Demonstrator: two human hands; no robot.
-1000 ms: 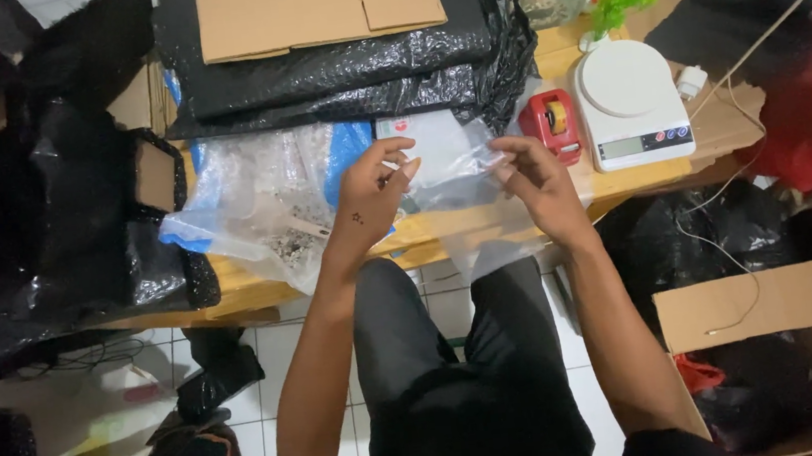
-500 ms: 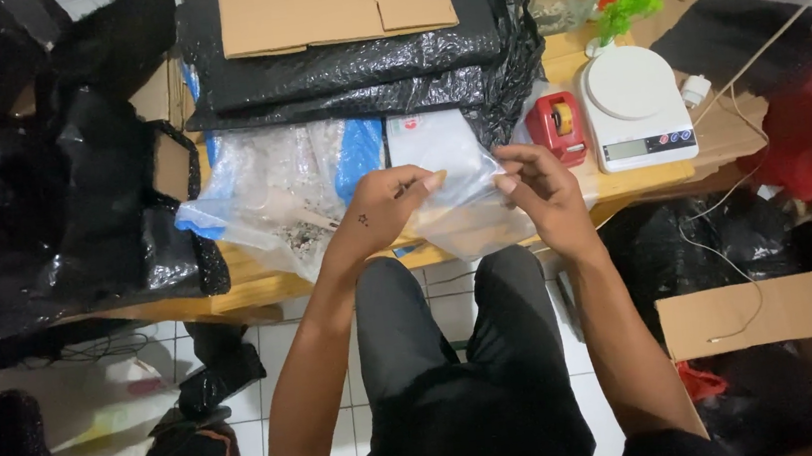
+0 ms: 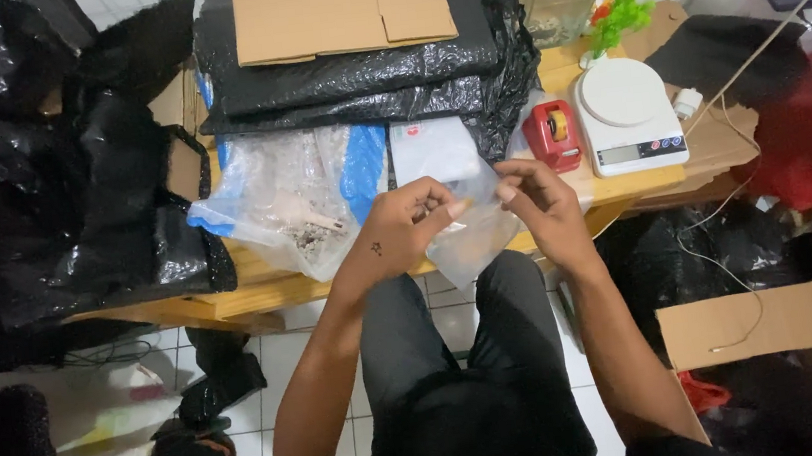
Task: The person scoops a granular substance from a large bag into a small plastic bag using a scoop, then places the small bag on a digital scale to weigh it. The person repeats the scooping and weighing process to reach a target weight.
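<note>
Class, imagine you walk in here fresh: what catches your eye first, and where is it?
First, the left hand and right hand pinching a clear plastic bag at the wooden table's front edge. Then the white scale at right, beside a red tape dispenser.

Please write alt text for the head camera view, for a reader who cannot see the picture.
A seated person's left hand and right hand together hold a small clear plastic bag at its top edge, over the front of a wooden table. On the table lie a crumpled clear plastic bag, stacked black plastic sheets, a red tape dispenser and a white digital scale.
</note>
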